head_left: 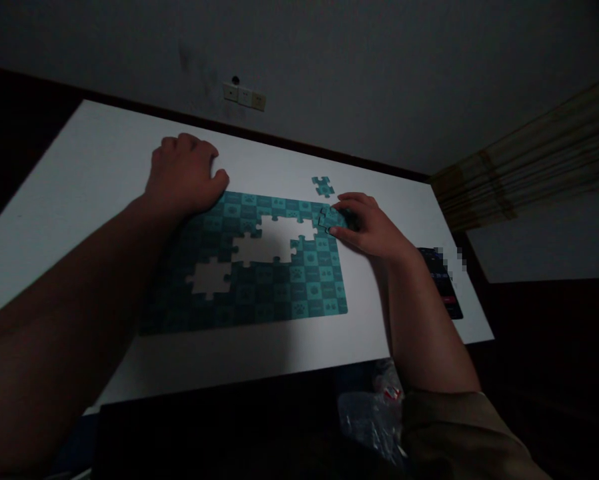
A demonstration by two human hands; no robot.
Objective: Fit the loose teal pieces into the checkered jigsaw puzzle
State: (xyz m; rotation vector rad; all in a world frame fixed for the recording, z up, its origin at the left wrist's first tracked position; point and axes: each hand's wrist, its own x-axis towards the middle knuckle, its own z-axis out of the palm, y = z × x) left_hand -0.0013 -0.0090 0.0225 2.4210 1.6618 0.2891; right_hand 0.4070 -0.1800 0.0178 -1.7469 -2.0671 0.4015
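A teal checkered jigsaw puzzle (264, 293) lies flat on the white table, with paw prints on some squares and gaps in its middle and lower left. My right hand (372, 225) pinches a puzzle piece (331, 217) between thumb and fingers over the upper right corner of the puzzle. Part of that piece is hidden under my fingers. Just beyond it, a loose puzzle piece (323, 186) rests on the bare tabletop. My left hand (185, 172) rests at the puzzle's upper left edge, thumb apart from the fingers, with nothing seen in it.
A phone with a lit screen (438, 283) lies near the right end of the white table (329, 343). Behind the table rises a wall with sockets (245, 97). A curtain (529, 157) hangs at the right. Clear plastic wrapping (369, 420) shows below the front edge.
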